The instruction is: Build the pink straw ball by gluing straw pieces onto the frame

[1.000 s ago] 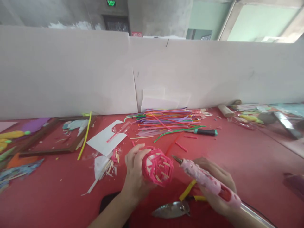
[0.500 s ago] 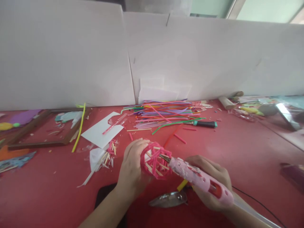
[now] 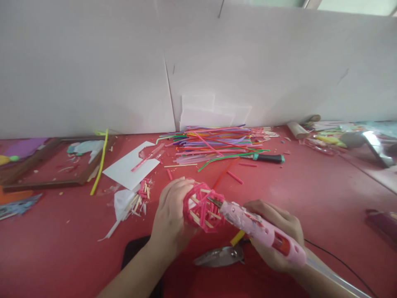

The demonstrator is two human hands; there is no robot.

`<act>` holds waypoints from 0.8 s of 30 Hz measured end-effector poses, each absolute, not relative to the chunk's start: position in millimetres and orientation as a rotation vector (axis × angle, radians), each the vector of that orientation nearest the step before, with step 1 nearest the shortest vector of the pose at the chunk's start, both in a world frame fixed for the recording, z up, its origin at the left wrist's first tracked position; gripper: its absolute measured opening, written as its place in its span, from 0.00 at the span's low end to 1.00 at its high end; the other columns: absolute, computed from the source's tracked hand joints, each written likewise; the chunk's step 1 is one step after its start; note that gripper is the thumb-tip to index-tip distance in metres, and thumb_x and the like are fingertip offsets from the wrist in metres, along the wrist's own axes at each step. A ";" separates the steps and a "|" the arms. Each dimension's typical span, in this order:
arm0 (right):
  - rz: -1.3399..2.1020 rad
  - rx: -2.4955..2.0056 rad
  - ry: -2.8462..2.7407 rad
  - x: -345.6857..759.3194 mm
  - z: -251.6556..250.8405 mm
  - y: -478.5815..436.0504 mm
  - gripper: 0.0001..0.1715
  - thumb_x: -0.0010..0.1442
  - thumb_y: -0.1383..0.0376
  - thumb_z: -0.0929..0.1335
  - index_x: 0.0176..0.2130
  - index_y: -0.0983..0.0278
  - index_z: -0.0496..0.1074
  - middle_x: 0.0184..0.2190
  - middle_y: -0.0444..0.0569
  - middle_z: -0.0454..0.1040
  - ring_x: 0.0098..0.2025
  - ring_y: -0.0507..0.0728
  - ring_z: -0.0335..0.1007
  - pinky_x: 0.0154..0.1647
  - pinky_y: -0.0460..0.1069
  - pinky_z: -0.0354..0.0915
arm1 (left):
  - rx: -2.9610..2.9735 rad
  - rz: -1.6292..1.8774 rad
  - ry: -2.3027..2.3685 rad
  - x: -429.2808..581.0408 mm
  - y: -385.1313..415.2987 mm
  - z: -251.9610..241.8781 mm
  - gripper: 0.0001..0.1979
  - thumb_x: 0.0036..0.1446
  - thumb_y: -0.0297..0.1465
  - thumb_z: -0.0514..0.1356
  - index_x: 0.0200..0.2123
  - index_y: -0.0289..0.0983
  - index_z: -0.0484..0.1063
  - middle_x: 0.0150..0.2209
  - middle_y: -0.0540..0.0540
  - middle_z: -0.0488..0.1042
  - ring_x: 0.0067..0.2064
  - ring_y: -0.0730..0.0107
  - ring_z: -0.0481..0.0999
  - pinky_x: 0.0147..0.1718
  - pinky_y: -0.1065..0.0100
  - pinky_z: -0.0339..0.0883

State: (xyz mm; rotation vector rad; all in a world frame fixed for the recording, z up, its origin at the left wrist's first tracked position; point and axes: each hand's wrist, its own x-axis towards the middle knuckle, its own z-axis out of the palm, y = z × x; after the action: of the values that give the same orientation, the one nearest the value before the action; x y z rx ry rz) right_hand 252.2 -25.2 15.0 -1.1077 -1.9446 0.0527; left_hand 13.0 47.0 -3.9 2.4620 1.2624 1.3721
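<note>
My left hand (image 3: pixel 173 213) is closed around the left side of a round openwork piece (image 3: pixel 203 209) made of pink strips and pale sticks. In my right hand (image 3: pixel 276 225) is a pink hot glue gun (image 3: pixel 248 221), with a clear glue stick (image 3: pixel 335 279) trailing from its back end. The gun's metal nozzle points left and lies against or just inside the openwork piece; whether it touches cannot be made out. Below the gun lie a silver pointed tool (image 3: pixel 220 256) and a yellow strip (image 3: pixel 237 238), partly hidden by my right hand.
A pile of coloured straw-like sticks (image 3: pixel 214 142) lies at the back, beside a black-and-teal handle (image 3: pixel 268 158). To the left are cut white paper (image 3: pixel 132 167), stick scraps (image 3: pixel 142 196), a yellow strip (image 3: pixel 101 165) and a brown frame (image 3: pixel 46 184). White panels (image 3: pixel 93 70) stand behind.
The camera view has tilted down slightly, so the table items sit a little higher. Both hands keep their holds, and the nozzle stays at nearly the same spot on the openwork piece.
</note>
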 end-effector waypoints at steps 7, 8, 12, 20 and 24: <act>0.021 -1.118 -2.000 253.1 26.1 -24.2 0.08 0.61 0.66 0.63 0.41 0.63 0.67 0.27 0.48 0.75 0.24 0.53 0.71 0.22 0.47 0.65 | 2.517 1.424 1.210 12.7 46.5 -2.3 0.19 0.59 0.39 0.61 0.51 0.38 0.69 0.49 0.36 0.77 0.54 0.49 0.75 0.55 0.45 0.71; 0.020 -1.119 -1.997 253.5 26.4 -24.4 0.08 0.61 0.66 0.63 0.41 0.63 0.67 0.27 0.48 0.74 0.24 0.53 0.71 0.22 0.48 0.65 | 2.521 1.423 1.205 12.6 46.6 -2.2 0.19 0.59 0.39 0.60 0.52 0.38 0.69 0.49 0.36 0.77 0.54 0.49 0.75 0.56 0.45 0.70; 0.016 -1.126 -2.000 254.0 25.9 -25.2 0.07 0.60 0.66 0.63 0.40 0.62 0.67 0.27 0.49 0.74 0.23 0.53 0.71 0.21 0.48 0.64 | 2.524 1.440 1.209 13.0 46.1 -2.0 0.19 0.59 0.38 0.61 0.53 0.40 0.68 0.49 0.38 0.77 0.54 0.49 0.76 0.56 0.45 0.70; 0.028 -1.139 -1.989 250.9 29.8 -25.4 0.07 0.60 0.65 0.64 0.40 0.62 0.67 0.25 0.47 0.74 0.22 0.53 0.69 0.20 0.47 0.62 | 2.501 1.372 1.262 14.5 44.6 -2.3 0.18 0.57 0.38 0.64 0.50 0.41 0.72 0.48 0.40 0.78 0.54 0.49 0.76 0.57 0.45 0.69; 0.043 -1.154 -1.983 252.4 26.5 -25.6 0.07 0.60 0.64 0.64 0.40 0.62 0.68 0.26 0.47 0.73 0.21 0.52 0.68 0.20 0.47 0.61 | 2.520 1.424 1.230 13.9 45.3 -1.9 0.19 0.59 0.39 0.61 0.52 0.40 0.69 0.49 0.38 0.77 0.54 0.49 0.75 0.56 0.45 0.70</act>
State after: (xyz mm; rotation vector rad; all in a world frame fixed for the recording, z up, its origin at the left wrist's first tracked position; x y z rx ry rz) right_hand 252.4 -25.6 26.5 -1.1538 -1.9829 0.0425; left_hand 13.9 45.3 -1.9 2.5205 1.2302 1.4242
